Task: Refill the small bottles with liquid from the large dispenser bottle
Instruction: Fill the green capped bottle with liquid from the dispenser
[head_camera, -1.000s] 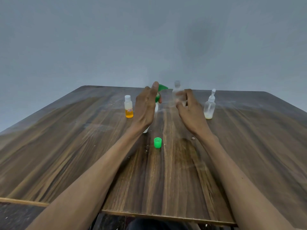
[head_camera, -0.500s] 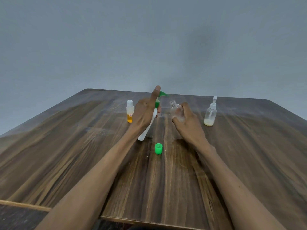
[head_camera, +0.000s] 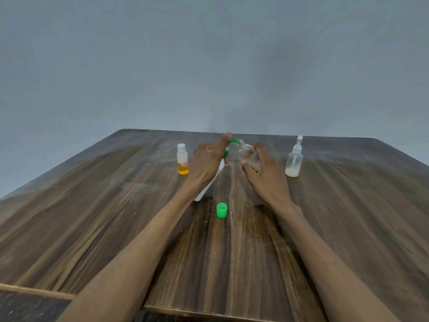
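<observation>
My left hand (head_camera: pixel 207 160) grips the large white dispenser bottle (head_camera: pixel 210 182), which leans to the right with its base on the table. My thumb lies on its green pump head (head_camera: pixel 234 141). The pump's spout meets the open neck of a small clear bottle (head_camera: pixel 247 153), which my right hand (head_camera: pixel 267 175) holds tilted to the left. A green cap (head_camera: pixel 221 210) stands on the table in front of both hands.
A small bottle of orange liquid (head_camera: pixel 182 162) with a white cap stands left of my hands. A clear spray bottle (head_camera: pixel 294 160) with a little pale liquid stands to the right. All rest on a dark wooden table (head_camera: pixel 92 217) before a grey wall.
My two hands have come closer together. The clear bottle's neck now meets the green spout, and the dispenser leans further right.
</observation>
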